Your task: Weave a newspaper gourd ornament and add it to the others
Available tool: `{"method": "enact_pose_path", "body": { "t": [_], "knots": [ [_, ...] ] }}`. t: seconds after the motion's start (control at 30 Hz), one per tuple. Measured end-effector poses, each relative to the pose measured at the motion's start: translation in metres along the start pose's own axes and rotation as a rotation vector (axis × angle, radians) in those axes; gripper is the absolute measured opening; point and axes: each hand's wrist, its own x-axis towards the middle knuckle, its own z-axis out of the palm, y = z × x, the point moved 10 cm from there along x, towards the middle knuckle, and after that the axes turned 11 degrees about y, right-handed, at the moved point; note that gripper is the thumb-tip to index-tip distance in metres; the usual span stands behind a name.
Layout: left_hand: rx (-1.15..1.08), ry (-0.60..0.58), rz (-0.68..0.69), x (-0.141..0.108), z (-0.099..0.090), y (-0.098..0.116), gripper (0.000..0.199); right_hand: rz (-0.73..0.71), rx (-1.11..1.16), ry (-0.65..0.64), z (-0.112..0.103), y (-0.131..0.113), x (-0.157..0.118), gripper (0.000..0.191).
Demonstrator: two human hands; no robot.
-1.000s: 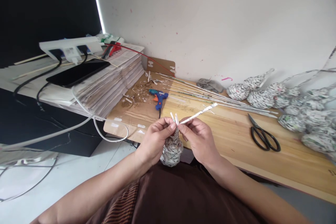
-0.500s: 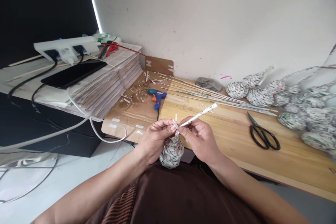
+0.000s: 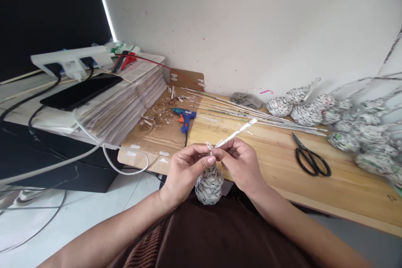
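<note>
A round ball woven from newspaper strips (image 3: 209, 186) hangs below my fingers, over my lap and by the table's front edge. My left hand (image 3: 190, 166) pinches the narrow neck at its top, where short strip ends stick out. My right hand (image 3: 240, 161) is closed on a white paper strip (image 3: 237, 131) close to that neck, and the strip's free end points up and right over the table. The fingertips of both hands meet at the neck and hide part of it.
On the wooden table (image 3: 266, 157) are black scissors (image 3: 309, 155), long thin paper rolls (image 3: 257, 113), a grey cloth (image 3: 246, 100) and several woven balls (image 3: 306, 114). A blue glue gun (image 3: 186, 118) lies on cardboard (image 3: 147, 138). Stacked newspapers (image 3: 132, 96) bear a phone (image 3: 81, 91).
The ball has shifted slightly right and down beneath my hands. My left fingers have moved over the neck, and the upright strip end now leans. The view has turned slightly.
</note>
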Motion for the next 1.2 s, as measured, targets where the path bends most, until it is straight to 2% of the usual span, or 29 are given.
{"method": "enact_pose_path", "body": {
  "t": [0.27,0.47,0.67,0.8,0.9,1.0,1.13,1.2],
  "knots": [
    [-0.05,0.021,-0.049,0.005,0.0,-0.007,0.016,0.003,0.087,-0.083,0.007,-0.001,0.0,0.021],
    [0.003,-0.031,-0.076,0.005,-0.003,-0.002,0.016,0.108,0.114,-0.147,0.012,0.006,-0.003,0.016],
    [0.159,-0.127,-0.059,0.001,-0.005,0.006,0.015,0.12,0.087,-0.157,0.017,0.008,-0.009,0.016],
    [0.167,-0.101,-0.154,-0.003,-0.014,-0.002,0.019,0.131,0.099,-0.152,0.02,0.01,-0.011,0.016],
    [0.121,-0.063,-0.207,-0.005,-0.02,-0.005,0.023,0.152,0.125,-0.196,0.028,0.008,-0.013,0.017],
    [0.086,-0.03,-0.223,-0.005,-0.025,-0.005,0.024,0.12,0.069,-0.22,0.033,0.001,-0.017,0.017],
    [0.064,-0.002,-0.215,-0.006,-0.029,-0.003,0.022,0.024,-0.057,-0.159,0.031,-0.012,-0.016,0.017],
    [0.06,0.013,-0.209,-0.005,-0.032,-0.003,0.022,0.053,-0.057,-0.183,0.034,-0.011,-0.016,0.018]
  ]
}}
